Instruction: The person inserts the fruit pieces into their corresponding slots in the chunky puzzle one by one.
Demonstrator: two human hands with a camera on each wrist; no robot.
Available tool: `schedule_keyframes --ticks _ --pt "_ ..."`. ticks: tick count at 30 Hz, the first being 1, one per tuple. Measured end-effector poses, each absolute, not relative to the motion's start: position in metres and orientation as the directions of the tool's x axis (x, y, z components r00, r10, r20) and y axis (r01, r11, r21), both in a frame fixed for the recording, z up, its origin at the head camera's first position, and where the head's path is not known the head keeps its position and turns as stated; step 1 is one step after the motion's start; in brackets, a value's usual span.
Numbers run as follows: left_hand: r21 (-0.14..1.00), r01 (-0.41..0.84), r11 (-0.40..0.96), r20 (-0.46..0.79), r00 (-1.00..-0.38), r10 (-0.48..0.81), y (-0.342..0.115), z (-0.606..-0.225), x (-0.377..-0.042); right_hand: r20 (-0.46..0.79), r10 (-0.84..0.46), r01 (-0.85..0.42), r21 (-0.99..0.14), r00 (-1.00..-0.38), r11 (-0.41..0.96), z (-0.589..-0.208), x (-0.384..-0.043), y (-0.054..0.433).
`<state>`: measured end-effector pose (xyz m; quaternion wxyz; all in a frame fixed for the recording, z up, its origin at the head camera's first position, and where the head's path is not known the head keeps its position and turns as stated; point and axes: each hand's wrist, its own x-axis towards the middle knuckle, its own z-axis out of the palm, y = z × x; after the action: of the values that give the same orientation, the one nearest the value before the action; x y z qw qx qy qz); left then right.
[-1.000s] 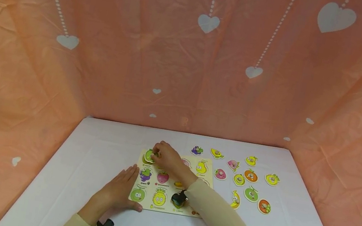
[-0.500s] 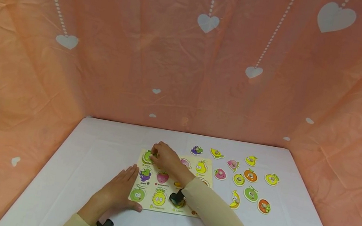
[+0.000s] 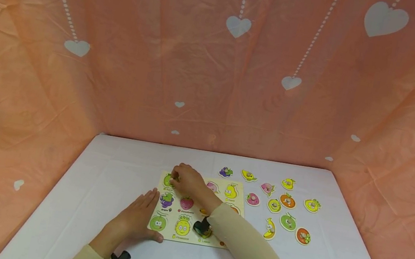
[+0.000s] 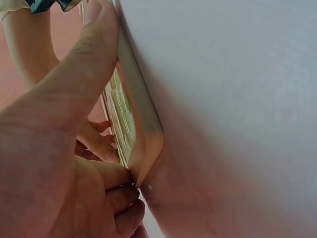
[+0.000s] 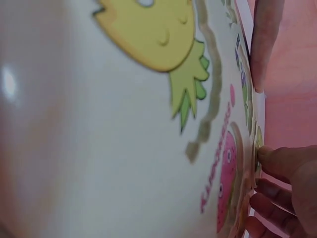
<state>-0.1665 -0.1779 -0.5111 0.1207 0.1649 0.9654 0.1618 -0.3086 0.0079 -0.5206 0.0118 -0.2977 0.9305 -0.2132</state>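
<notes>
A cream fruit puzzle board (image 3: 191, 240) lies on the white table, with fruit pictures in its recesses. At its far left corner my right hand (image 3: 192, 184) pinches a green apple puzzle piece (image 3: 168, 180) over the apple picture; the fingers hide part of it. In the right wrist view the thumb (image 5: 280, 161) touches the piece at the board's surface. Whether it sits fully in the recess, I cannot tell. My left hand (image 3: 137, 216) rests against the board's near left corner, fingers straight along the left edge and thumb along the front edge.
Several loose fruit pieces with knobs lie right of the board, among them grapes (image 3: 226, 172), a banana (image 3: 270, 229), a green melon (image 3: 288, 222) and a pineapple (image 3: 312, 205). A pink-orange cloth (image 3: 207, 79) with white hearts hangs round the table's back and sides.
My right hand has shifted slightly left and down with the apple piece, which now lines up more closely with the apple picture. The left hand has stayed in place.
</notes>
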Motion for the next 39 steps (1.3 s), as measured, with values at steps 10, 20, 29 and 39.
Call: schedule_keyframes --ticks 10,20,29,39 --pt "0.348 0.275 0.896 -0.187 -0.916 0.354 -0.1773 -0.5103 -0.1672 0.103 -0.567 -0.558 -0.387 -0.818 0.735 -0.5218 -0.3101 0.0074" --pt "0.352 0.275 0.895 -0.184 -0.917 0.354 -0.1769 -0.5072 -0.1675 0.091 -0.560 -0.547 -0.394 -0.823 0.739 -0.5225 -0.3104 0.0076" --pt "0.347 0.271 0.898 -0.195 -0.916 0.352 -0.1755 -0.5074 -0.1674 0.098 -0.566 -0.552 -0.404 -0.819 0.729 -0.5238 -0.3112 0.0090" --pt "0.354 0.269 0.896 -0.192 -0.916 0.351 -0.1752 -0.5076 -0.1673 0.098 -0.589 -0.560 -0.468 -0.802 0.684 -0.5211 -0.3107 0.0138"
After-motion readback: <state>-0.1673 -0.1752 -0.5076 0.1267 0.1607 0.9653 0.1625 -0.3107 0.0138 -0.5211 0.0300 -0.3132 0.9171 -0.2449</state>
